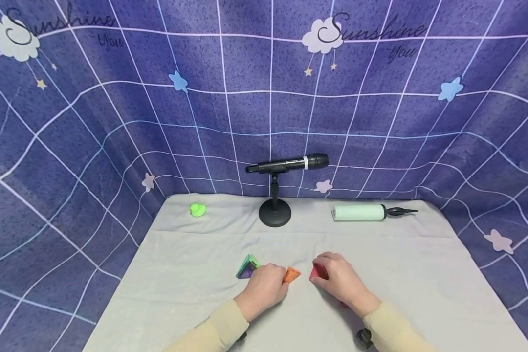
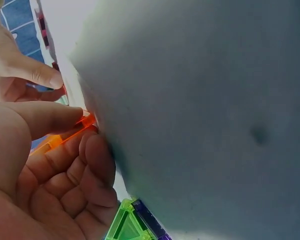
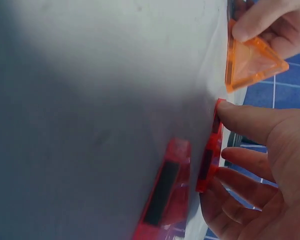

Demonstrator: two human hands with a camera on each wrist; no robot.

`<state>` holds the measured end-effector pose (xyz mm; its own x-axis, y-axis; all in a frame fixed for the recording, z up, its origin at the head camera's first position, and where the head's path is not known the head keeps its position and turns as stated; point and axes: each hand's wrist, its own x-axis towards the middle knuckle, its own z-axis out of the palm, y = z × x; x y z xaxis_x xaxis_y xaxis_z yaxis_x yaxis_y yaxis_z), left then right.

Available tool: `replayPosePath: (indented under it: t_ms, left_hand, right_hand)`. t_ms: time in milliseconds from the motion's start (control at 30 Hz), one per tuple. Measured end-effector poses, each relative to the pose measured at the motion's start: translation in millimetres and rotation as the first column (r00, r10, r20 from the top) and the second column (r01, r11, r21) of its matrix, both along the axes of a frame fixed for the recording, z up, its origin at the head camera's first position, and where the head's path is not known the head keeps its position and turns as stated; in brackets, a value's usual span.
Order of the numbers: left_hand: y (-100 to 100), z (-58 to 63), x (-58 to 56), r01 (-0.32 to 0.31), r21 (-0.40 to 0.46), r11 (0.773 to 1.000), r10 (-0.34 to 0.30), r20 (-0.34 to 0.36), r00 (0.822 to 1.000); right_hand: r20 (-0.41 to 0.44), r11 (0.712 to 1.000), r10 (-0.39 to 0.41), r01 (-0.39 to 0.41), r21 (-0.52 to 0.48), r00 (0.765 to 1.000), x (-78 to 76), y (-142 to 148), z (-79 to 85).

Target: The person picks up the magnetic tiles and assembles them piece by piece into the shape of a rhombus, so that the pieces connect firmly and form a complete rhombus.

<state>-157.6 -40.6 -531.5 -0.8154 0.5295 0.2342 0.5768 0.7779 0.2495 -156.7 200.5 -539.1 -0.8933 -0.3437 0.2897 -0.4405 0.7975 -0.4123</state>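
My left hand (image 1: pixel 265 285) pinches an orange triangular magnetic tile (image 3: pixel 257 76) between thumb and fingers, one edge down near the white cloth. To its right, my right hand (image 1: pixel 342 279) grips a red magnetic tile (image 3: pixel 210 155), thumb at one end and fingers at the other. A second red magnetic tile (image 3: pixel 165 195) lies close beneath the right wrist, mostly hidden in the head view. Just left of my left hand stands a small group of triangular tiles (image 1: pixel 248 267) in green, teal and purple, leaning together like a pyramid. A gap separates the orange and red tiles.
At the back of the cloth-covered table (image 1: pixel 180 274) are a green rubber duck (image 1: pixel 198 210), a black microphone (image 1: pixel 290 164) on a round-based stand (image 1: pixel 275 213), and a pale green hand pump (image 1: pixel 359 212). A purple patterned curtain (image 1: pixel 246 112) encloses the back and sides.
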Motion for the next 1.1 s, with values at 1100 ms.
replayPosePath:
  t_ms: [1100]
  left_hand:
    - [15, -4.2, -13.5, -0.067, -0.093, 0.993, 0.065, -0.032, 0.997]
  right_hand:
    - [-0.021, 0.998, 0.061, -0.061, -0.009, 0.998, -0.7, -42, -2.8]
